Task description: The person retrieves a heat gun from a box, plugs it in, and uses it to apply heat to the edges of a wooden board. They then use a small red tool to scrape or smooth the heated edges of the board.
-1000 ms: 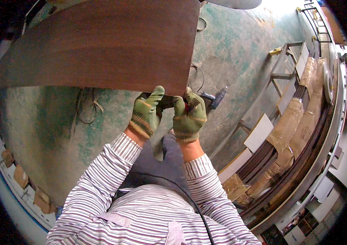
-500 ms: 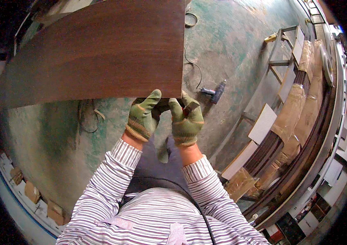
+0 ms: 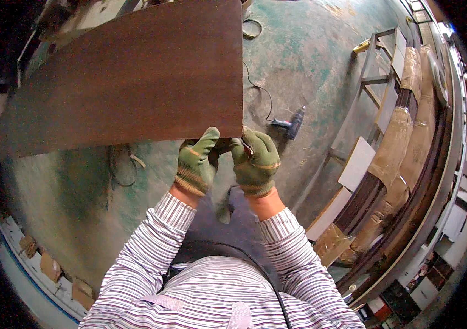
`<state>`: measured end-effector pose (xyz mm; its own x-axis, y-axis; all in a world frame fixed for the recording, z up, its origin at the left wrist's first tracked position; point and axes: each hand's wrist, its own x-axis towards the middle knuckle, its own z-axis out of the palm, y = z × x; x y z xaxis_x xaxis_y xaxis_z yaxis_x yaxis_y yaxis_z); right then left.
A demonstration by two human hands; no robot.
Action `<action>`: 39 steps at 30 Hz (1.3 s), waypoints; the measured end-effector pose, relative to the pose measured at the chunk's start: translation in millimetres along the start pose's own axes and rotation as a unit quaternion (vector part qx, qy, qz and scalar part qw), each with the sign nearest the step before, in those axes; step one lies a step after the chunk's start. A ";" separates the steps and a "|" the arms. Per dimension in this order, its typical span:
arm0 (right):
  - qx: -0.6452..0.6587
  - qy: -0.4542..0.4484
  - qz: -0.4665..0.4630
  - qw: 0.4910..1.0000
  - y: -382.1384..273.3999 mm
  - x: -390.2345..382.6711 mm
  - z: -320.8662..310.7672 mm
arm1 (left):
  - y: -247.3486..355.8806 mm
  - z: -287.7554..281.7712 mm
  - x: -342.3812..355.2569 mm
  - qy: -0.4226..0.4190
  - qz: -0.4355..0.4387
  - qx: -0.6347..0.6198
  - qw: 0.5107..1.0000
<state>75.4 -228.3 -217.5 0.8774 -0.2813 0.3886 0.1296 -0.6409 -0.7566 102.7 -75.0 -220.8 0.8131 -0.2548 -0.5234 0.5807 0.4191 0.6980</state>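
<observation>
Hands (image 3: 225, 159) grip brown panel (image 3: 129, 82) corner; power drill (image 3: 291, 123) on floor beyond.

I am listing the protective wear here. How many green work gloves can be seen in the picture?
2. One is on the left hand, the other on the right hand; both are at the near right corner of the brown wooden panel. No other gloves show.

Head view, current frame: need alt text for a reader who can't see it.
Seen from above, a person's left hand and right hand, both in green work gloves, grip the near right corner of a large dark brown wood-grain panel over a worn green floor. A power tool lies on the floor to the right.
</observation>
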 end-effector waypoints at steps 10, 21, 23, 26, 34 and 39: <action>0.180 0.022 0.155 0.971 1.7 -9.8 10.3 | 0.2 9.0 3.9 0.016 -0.046 -0.162 0.986; 0.009 -0.064 0.033 0.997 2.3 8.0 -8.0 | -3.3 9.0 1.3 0.007 -0.067 -0.180 0.981; 0.136 -0.033 0.065 0.988 5.1 6.9 -9.6 | -1.3 8.4 1.4 -0.002 -0.038 -0.169 0.985; 0.384 0.032 0.319 0.866 11.2 -5.7 -14.6 | -2.6 1.5 2.8 -0.039 -0.025 -0.145 0.988; 0.614 0.057 0.571 0.542 27.8 -53.7 -12.6 | -49.4 -9.9 -16.7 -0.182 -0.046 0.253 0.949; 0.378 0.011 0.473 0.796 38.3 -79.8 5.8 | -50.1 -11.4 -23.8 -0.223 -0.033 0.428 0.875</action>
<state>13.0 -226.2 -280.5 0.7406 -0.3999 -0.5400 -0.3359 0.4757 -0.8130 53.7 -80.0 -248.9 0.6010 -0.6482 -0.4676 0.2911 -0.3673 0.8834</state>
